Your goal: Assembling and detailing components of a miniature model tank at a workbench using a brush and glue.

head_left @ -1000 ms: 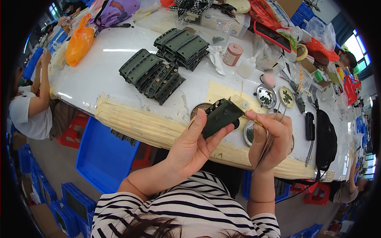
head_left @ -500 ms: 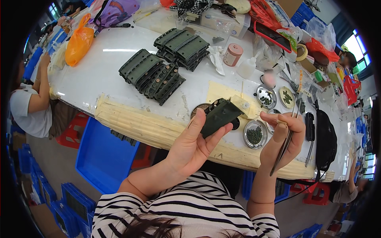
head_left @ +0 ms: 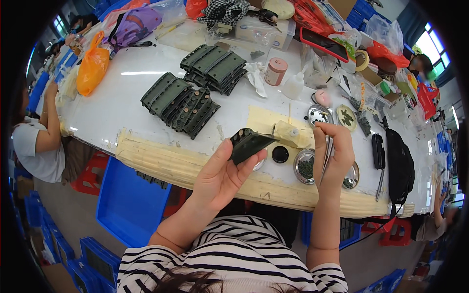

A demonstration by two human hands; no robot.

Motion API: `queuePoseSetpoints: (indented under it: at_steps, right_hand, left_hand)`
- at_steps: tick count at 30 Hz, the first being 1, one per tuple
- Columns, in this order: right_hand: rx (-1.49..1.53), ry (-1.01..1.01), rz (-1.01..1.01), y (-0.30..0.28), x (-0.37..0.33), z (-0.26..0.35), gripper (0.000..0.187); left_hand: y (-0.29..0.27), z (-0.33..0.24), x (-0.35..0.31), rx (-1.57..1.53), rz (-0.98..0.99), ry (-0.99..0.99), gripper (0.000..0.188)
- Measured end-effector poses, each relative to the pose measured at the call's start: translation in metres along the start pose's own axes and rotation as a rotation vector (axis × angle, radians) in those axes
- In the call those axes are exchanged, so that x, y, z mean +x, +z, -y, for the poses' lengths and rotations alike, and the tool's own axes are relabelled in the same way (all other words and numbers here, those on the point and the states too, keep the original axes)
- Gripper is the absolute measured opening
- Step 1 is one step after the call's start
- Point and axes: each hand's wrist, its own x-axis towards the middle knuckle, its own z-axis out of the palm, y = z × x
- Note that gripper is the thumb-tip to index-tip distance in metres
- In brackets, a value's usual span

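Head view: the left hand's grip [head_left: 212, 171] clasps a dark green part [head_left: 248, 145] above the bench [head_left: 232, 115]; the right hand's grip [head_left: 337, 154] holds metal tweezers [head_left: 328, 154]. Beside it sits a dish [head_left: 299, 160] (green bits [head_left: 306, 169] inside); farther off, two green stacks [head_left: 167, 94].

From my remote view, I register the following items. Far left of the tabletop [head_left: 115, 90]: an orange plastic bag [head_left: 92, 68] with knotted handles; behind it, a purple bag [head_left: 139, 25] with a black marker [head_left: 141, 44] near its lower edge. Far side: a black-and-white checked cloth [head_left: 222, 10]. Centre: a pink jar [head_left: 275, 72], lid on, just beside a crumpled white tissue [head_left: 256, 79]. To its right: a phone in a red case [head_left: 324, 45] and a tape roll [head_left: 362, 59]. Right side: a black pouch [head_left: 400, 168]. Below table level, I note a blue tray [head_left: 132, 210], a red stool [head_left: 92, 173] and stacked blue crates [head_left: 95, 263].
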Motion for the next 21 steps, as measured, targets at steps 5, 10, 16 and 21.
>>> queuePoseSetpoints:
  at_steps: [5,10,16,21]
  right_hand:
    - [-0.053,-0.034,0.092,0.010,0.000,-0.006,0.013]
    - [-0.048,-0.005,0.187,0.011,-0.001,-0.004,0.014]
    - [-0.030,-0.043,0.149,0.012,-0.003,-0.005,0.021]
    - [-0.045,-0.020,0.131,0.006,-0.003,-0.002,0.024]
  left_hand:
    - [-0.016,-0.016,-0.001,0.038,0.201,-0.003,0.035]
    - [-0.031,-0.023,0.011,0.005,0.426,-0.095,0.033]
    - [-0.033,-0.011,0.016,-0.187,0.524,-0.219,0.039]
    - [-0.034,0.016,0.019,-0.355,0.567,-0.226,0.036]
